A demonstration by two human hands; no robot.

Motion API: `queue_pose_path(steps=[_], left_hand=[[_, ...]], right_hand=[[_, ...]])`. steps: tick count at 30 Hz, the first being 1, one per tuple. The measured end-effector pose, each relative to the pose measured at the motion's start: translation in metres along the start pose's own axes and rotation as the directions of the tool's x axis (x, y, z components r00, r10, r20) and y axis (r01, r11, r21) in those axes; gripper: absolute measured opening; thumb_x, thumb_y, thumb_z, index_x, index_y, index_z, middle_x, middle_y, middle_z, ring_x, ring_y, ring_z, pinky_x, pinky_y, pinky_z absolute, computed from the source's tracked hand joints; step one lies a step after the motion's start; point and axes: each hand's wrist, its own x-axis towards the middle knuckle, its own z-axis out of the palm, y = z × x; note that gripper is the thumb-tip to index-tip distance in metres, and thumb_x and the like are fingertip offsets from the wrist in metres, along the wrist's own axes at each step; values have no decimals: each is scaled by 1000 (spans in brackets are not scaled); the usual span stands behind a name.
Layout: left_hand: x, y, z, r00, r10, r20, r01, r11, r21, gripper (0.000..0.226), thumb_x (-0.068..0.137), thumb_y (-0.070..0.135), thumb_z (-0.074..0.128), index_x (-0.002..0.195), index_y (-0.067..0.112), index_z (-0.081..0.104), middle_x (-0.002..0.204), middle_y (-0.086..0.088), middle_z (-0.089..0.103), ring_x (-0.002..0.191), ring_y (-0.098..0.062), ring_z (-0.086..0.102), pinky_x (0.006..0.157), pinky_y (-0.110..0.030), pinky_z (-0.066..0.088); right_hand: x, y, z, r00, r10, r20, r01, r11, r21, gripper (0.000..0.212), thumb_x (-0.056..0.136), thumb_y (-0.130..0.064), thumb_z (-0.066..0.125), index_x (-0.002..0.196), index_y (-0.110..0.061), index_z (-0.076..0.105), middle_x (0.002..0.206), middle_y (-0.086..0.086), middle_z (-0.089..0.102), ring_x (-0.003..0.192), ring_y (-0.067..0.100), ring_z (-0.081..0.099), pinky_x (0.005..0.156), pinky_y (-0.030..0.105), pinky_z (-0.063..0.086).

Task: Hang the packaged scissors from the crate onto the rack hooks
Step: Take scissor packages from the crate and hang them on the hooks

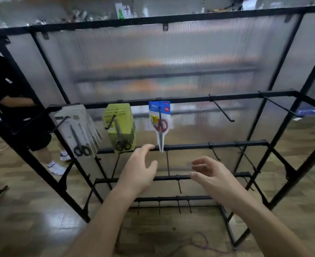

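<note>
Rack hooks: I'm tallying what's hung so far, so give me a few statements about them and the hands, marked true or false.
1. The blue-topped pack holds red-handled scissors. True.
2. The left hand grips a pack. False: it holds nothing and its fingers are relaxed.
3. The hook just right of the blue-topped pack is bare. True.
4. The green packs hang right of the blue-topped pack. False: they hang to its left.
5. The right hand holds nothing. True.
</note>
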Motion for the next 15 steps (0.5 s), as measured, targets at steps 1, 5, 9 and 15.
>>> queue_pose_path(steps=[1,5,9,15], left_hand=[[-10,-4,-9,999,28,24,-29,999,31,47,100,26,58,146,35,47,147,13,49,136,-9,46,106,-29,39],[-52,-17,-38,990,108,85,-121,980,160,45,104,30,55,148,36,46,148,19,47,135,-3,44,109,-25,39],[-90,-31,-45,994,91,52,-101,966,239,42,106,35,50,147,38,45,143,17,50,128,-5,50,101,-28,46],[-144,-33,-41,997,54,46,-65,960,271,45,105,39,50,149,37,42,144,14,50,129,-9,51,104,-35,48]], right_hand=[[-6,-2,5,1000,-7,-15,7,999,-44,41,95,-39,68,134,-35,57,131,-14,63,118,0,59,91,19,49],[-40,-10,27,998,-17,-57,3,973,-231,56,97,-41,65,149,-35,44,146,-16,49,119,0,51,85,7,40],[-73,-8,50,994,25,-109,-63,928,-368,61,98,-43,61,153,-32,37,154,-9,45,129,10,49,99,21,38],[-109,-9,67,998,-1,-66,-34,851,-524,67,97,-48,60,156,-31,33,158,-7,40,142,18,41,115,33,36]])
